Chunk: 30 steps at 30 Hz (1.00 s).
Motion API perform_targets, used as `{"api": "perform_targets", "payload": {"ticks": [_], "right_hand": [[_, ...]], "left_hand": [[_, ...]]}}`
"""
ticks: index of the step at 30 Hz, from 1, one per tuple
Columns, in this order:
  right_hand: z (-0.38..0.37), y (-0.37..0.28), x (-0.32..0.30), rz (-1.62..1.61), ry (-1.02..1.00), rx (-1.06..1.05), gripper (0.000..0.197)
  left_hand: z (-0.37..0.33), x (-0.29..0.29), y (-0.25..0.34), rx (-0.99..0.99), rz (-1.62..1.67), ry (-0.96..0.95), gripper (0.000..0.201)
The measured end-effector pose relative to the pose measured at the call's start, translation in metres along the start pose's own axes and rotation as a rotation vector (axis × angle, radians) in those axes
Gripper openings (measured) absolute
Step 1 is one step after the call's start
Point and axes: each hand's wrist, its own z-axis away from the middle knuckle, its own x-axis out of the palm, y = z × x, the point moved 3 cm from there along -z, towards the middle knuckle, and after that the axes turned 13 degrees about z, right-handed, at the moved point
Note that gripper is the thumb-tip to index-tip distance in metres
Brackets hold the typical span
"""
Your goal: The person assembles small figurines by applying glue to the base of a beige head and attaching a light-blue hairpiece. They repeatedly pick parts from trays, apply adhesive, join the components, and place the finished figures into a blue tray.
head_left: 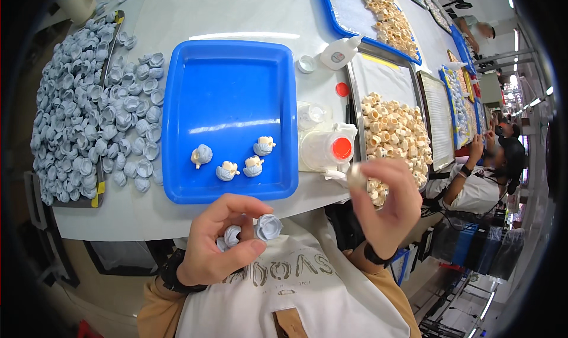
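Note:
My left hand [216,243] is closed in front of my apron. Thumb and forefinger pinch a pale blue hollow shell [268,227], shaped like moulded doll hair, its opening facing up. More pale blue shell [231,235] is tucked under the curled fingers. On the right, my right hand [390,205] pinches a small cream doll-head piece [356,176], blurred by motion, near the white bottle with a red cap [341,148]. In the blue tray [231,95] lie several joined pieces [228,171], cream with pale blue shells on them.
Pale blue shells [71,113] heap up at the left, spilling past a tray. A metal tray of cream pieces [393,125] stands at the right. Behind it are a squeeze bottle [342,52] and another blue tray [340,18]. A co-worker [473,184] sits far right.

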Motion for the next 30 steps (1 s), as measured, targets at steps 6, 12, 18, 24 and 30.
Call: {"api": "perform_targets", "payload": {"ticks": [6,12,18,24,30], "right_hand": [[0.004,-0.035,0.017,-0.448,-0.128,-0.322,0.034],[0.003,-0.040,0.024,-0.335,-0.259,-0.314,0.036],[0.005,-0.038,0.030,-0.363,-0.288,-0.359,0.038],[0.002,-0.049,0.035,-0.339,-0.263,-0.319,0.047],[0.008,-0.057,0.055,-0.096,-0.172,-0.294,0.049]], "left_hand": [[0.001,0.003,0.003,0.027,-0.050,-0.006,0.038],[0.004,-0.001,-0.003,0.048,-0.034,0.037,0.033],[0.004,-0.003,0.004,0.084,-0.176,-0.026,0.029],[0.008,-0.007,-0.001,-0.024,0.057,0.044,0.026],[0.006,-0.008,-0.006,-0.123,0.163,0.078,0.025]]}}
